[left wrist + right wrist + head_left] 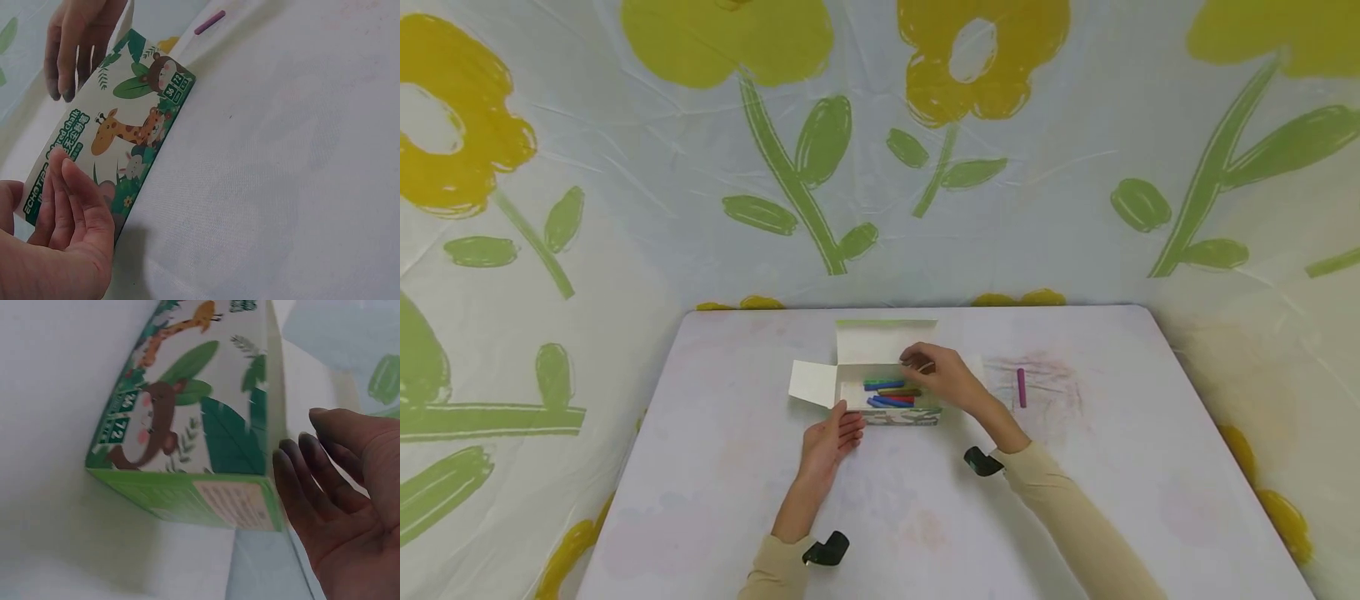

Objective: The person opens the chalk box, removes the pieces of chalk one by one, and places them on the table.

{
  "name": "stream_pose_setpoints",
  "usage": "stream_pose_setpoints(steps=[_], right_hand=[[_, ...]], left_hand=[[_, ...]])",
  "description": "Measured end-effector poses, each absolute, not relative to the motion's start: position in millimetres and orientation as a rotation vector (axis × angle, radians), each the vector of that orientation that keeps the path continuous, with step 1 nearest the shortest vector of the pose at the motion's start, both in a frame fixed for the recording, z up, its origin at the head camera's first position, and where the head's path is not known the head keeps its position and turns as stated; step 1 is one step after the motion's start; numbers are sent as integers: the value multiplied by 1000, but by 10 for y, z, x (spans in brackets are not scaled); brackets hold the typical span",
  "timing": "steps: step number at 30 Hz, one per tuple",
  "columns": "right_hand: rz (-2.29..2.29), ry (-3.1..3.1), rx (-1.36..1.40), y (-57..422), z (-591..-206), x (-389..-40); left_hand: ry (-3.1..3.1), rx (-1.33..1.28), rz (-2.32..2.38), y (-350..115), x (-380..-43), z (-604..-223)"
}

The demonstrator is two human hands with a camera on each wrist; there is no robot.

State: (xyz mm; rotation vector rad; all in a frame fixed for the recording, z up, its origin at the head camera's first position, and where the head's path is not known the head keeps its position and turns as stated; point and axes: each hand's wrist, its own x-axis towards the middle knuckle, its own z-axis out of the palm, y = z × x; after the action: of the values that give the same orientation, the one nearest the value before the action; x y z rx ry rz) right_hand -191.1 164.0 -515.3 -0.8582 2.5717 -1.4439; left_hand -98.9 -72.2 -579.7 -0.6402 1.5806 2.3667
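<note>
A cardboard box of colored chalk (pixel 917 419) lies on the table with its lid flaps folded out. Several chalk sticks, blue, green, red and brownish (pixel 898 392), lie inside. My left hand (pixel 822 446) holds the front left corner, the thumb at the rim and the fingers against the animal-printed front (pixel 128 106). Over the right end of the box hovers my right hand (pixel 951 379), its fingers loosely bent and nothing visible between them. Dark smudges show on the right fingertips (pixel 289 447). Only the box's outside shows in the wrist views.
A purple chalk stick (pixel 1021 387) lies on the table right of the box, amid faint colored scribbles (pixel 1052 383). The white tabletop (pixel 715 492) ends at a flower-printed cloth backdrop (pixel 1037 208) behind. The left flap (pixel 812 383) sticks out sideways.
</note>
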Motion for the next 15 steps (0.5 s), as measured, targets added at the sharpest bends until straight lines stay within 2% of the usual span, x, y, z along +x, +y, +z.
stream_pose_setpoints(steps=[10, 15], right_hand=[[-1216, 2585, -1074, 1477, -5310, -1885], [-1026, 2576, -1051, 1411, -5290, -1895]], left_hand=[[1565, -626, 2392, -707, -979, -5787], [1580, -630, 2390, -713, -990, -5806]])
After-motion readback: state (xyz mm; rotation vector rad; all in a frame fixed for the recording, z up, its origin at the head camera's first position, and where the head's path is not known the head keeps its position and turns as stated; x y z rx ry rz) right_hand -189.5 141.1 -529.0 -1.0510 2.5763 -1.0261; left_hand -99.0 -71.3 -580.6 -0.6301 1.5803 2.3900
